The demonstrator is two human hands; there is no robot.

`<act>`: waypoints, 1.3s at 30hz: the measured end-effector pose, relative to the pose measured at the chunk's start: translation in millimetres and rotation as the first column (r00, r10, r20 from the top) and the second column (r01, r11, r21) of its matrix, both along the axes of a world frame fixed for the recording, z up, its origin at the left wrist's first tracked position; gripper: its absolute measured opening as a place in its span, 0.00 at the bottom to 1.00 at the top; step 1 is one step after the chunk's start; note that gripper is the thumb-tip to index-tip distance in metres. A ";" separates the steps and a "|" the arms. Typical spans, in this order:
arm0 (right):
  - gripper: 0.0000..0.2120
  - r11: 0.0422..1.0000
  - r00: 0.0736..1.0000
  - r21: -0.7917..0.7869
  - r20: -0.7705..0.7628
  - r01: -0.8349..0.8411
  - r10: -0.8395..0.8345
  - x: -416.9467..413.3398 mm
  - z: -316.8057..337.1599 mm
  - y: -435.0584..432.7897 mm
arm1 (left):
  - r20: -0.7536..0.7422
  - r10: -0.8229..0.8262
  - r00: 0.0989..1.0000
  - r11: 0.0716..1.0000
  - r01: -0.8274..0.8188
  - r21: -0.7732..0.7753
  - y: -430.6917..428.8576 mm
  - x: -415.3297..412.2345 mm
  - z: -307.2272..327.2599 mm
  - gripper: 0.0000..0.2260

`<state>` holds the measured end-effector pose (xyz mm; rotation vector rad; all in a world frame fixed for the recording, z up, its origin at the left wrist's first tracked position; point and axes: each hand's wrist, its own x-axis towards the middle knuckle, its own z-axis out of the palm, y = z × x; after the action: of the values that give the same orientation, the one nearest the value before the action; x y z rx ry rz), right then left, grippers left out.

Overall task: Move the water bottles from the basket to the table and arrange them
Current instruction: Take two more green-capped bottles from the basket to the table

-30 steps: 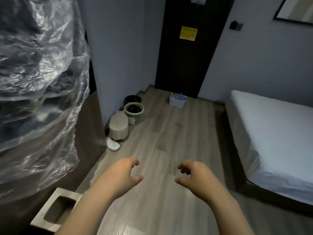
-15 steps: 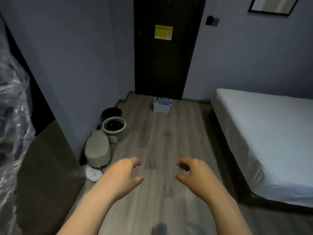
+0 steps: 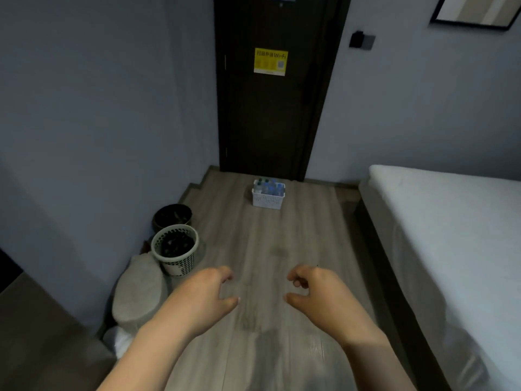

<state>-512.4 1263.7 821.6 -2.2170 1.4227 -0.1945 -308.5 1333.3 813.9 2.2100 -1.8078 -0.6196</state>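
Note:
A white slotted basket (image 3: 267, 200) stands on the wooden floor in front of the dark door, far ahead of me. Several water bottles (image 3: 269, 188) with blue and green caps stand upright inside it. My left hand (image 3: 204, 296) and my right hand (image 3: 315, 293) hover low in the view, well short of the basket. Both hands hold nothing, with fingers loosely curled. No table is in view.
A bed with a white sheet (image 3: 451, 235) runs along the right. Against the left wall stand a pale green waste basket (image 3: 175, 251), a black bin (image 3: 172, 217) and a beige rounded object (image 3: 138, 292). A dark door (image 3: 270, 88) closes the far end.
The view has swung left-to-right and moved forward: the plastic-wrapped mass at left is gone, and the basket now sits centred and closer. Both hands keep the same loose pose.

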 end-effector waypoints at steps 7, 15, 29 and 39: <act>0.18 0.997 0.997 0.050 -0.066 0.054 -0.051 64.5 -12.7 -133.4 | -0.015 -0.050 0.999 0.999 0.050 -0.021 -140.4 72.6 -6.1 0.20; 0.17 0.995 0.991 0.051 -0.100 0.090 -0.084 130.2 -15.1 -264.2 | -0.035 -0.108 0.994 0.994 0.108 -0.008 -292.9 140.4 4.5 0.20; 0.17 0.995 0.995 0.060 -0.073 0.075 -0.070 184.5 -40.7 -550.8 | -0.042 -0.078 0.996 0.995 0.081 0.061 -563.2 199.1 -7.2 0.17; 0.17 0.996 0.994 0.085 -0.106 0.011 -0.002 218.9 -49.2 -730.1 | -0.062 -0.028 0.998 0.997 0.033 0.077 -738.9 230.9 -14.2 0.17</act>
<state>-293.5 533.6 772.4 -2.1811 1.4661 -0.0179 -77.6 594.4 799.7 2.1903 -1.8197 -0.7675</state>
